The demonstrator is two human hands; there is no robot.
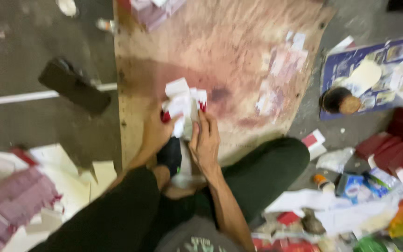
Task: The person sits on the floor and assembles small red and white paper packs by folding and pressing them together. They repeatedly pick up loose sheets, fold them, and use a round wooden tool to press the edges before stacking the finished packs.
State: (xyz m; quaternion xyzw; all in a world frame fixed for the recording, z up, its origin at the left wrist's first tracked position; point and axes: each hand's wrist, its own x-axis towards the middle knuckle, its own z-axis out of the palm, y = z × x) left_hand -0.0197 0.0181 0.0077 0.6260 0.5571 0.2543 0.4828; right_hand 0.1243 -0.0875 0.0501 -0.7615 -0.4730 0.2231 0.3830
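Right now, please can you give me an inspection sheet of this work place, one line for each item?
Surface: a stained wooden board lying on a grey floor, with paper scraps stuck on its right part.
Job's things: a white and red folded paper piece, held over the board.
Clutter: red boxes, a blue printed sheet, a round brush-like thing, pink paper stacks, white cards, a dark block.
Hands: left hand and right hand both grip the paper piece.
Cables: nothing seen.
Surroundings: the person sits on the floor, dark trousers; picture is blurred.
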